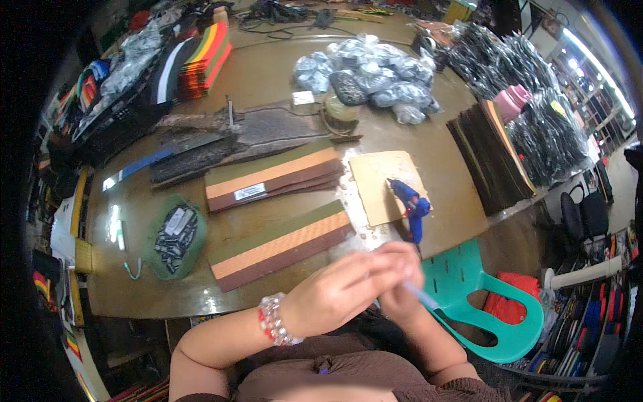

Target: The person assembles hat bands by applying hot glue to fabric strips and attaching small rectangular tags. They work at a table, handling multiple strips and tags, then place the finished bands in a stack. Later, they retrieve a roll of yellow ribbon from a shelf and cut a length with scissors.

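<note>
Stick (pixel 420 295): in the head view it shows at our left hand (pixel 341 288) and right hand (pixel 400 305), by the near edge of the table (pixel 462 201). Our fingers bunch together at its upper end; which ones clamp it, we cannot tell. We'd best pinch lightly, keeping it straight and off the gun (pixel 416 208). The chair (pixel 459 285) crowds our right; the roomiest tabletop lies between gun and dark stack (pixel 485 157).

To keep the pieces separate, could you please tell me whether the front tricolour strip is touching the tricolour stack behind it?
Apart. The head view shows a band of brown tabletop between the front tricolour strip and the tricolour stack.
</note>
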Action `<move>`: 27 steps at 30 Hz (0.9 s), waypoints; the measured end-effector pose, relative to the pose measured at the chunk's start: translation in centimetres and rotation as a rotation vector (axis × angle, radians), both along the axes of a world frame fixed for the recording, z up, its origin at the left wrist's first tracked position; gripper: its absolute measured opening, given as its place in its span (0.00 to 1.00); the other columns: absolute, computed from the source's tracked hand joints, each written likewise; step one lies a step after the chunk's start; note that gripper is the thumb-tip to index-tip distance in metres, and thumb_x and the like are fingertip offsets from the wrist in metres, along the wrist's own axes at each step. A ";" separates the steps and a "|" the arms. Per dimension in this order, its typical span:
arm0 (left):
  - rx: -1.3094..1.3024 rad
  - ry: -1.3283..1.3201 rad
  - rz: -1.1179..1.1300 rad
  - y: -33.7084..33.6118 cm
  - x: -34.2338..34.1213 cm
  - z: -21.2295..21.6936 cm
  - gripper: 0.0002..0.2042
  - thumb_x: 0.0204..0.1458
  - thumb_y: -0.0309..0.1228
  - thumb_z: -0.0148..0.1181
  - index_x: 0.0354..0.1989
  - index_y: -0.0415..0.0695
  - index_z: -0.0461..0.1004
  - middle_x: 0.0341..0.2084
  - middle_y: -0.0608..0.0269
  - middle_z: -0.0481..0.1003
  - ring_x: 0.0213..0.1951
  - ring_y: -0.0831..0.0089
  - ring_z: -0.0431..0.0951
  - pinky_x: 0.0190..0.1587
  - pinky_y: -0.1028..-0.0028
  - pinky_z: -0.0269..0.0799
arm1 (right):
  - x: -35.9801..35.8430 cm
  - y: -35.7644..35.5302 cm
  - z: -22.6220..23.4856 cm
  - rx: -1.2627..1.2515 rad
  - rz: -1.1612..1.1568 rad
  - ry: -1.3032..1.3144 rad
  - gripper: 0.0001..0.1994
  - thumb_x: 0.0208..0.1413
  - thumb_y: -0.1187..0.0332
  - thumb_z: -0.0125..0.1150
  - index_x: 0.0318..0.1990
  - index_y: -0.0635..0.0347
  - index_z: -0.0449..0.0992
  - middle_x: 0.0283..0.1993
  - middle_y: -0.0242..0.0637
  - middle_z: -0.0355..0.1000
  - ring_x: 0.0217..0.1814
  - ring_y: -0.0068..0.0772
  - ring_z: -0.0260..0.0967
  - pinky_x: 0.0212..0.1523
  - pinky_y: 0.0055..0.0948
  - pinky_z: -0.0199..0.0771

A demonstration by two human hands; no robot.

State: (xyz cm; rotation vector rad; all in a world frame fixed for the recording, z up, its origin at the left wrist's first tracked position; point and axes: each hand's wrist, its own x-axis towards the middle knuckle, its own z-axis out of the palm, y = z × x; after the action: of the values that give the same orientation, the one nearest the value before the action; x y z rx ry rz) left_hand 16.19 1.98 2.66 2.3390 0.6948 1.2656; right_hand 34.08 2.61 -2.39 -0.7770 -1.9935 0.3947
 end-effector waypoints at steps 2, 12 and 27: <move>-0.142 -0.045 0.110 0.8 2.7 -1.8 0.22 0.49 0.27 0.62 0.55 0.43 0.71 0.49 0.52 0.69 0.51 0.57 0.72 0.54 0.64 0.69 | 3.4 0.1 -0.3 0.049 -0.301 0.200 0.02 0.60 0.75 0.52 0.39 0.62 0.68 0.48 0.47 0.62 0.42 0.40 0.72 0.45 0.36 0.74; -0.953 -0.107 -0.144 5.3 9.6 -11.5 0.25 0.56 0.30 0.58 0.63 0.49 0.63 0.59 0.52 0.57 0.48 0.68 0.75 0.48 0.71 0.75 | 7.4 1.0 -4.6 0.064 -0.468 0.249 0.12 0.52 0.87 0.52 0.39 0.61 0.63 0.47 0.42 0.60 0.42 0.31 0.72 0.43 0.28 0.78; -0.628 0.059 -0.082 5.7 9.2 -11.2 0.22 0.54 0.30 0.55 0.60 0.51 0.68 0.52 0.49 0.69 0.45 0.59 0.77 0.47 0.67 0.74 | 6.8 -0.3 -5.9 0.221 -0.515 0.080 0.12 0.46 0.87 0.58 0.34 0.59 0.67 0.41 0.42 0.66 0.37 0.33 0.74 0.38 0.29 0.80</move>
State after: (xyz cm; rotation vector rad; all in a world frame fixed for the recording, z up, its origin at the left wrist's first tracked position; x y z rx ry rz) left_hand 25.40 7.72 -8.52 1.8648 0.8562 0.7910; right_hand 40.91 2.29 -8.25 -1.0703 -1.6502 -0.0936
